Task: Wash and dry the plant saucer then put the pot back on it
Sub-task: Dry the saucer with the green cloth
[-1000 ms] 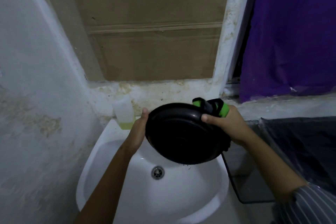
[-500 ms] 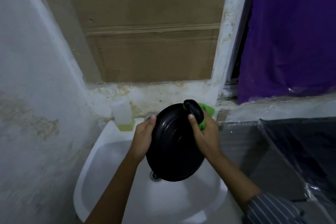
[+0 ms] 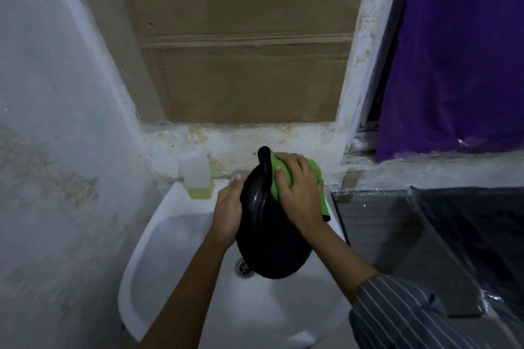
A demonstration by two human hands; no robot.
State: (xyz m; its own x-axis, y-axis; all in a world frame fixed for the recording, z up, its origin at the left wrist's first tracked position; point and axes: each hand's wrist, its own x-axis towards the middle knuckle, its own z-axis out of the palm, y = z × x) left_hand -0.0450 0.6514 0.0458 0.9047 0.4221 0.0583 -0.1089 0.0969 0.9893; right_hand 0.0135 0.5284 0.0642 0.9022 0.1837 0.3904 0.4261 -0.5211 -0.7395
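The black round plant saucer (image 3: 270, 246) is held nearly on edge above the white sink (image 3: 175, 278). My left hand (image 3: 229, 210) grips its left rim. My right hand (image 3: 297, 193) presses a green and black cloth (image 3: 283, 176) against the saucer's upper right part, fingers spread over the cloth. The cloth's black edge sticks up above the rim and hangs down by my wrist. No pot is in view.
A plastic bottle with yellow liquid (image 3: 197, 176) stands on the sink's back left corner. The drain (image 3: 243, 267) shows below the saucer. A plastic-wrapped dark surface (image 3: 453, 229) lies to the right, cardboard (image 3: 241, 45) behind, a purple sheet (image 3: 459, 59) at upper right.
The saucer has turned from facing me to nearly edge-on. My right hand slid the cloth from the top rim onto the saucer's right face.
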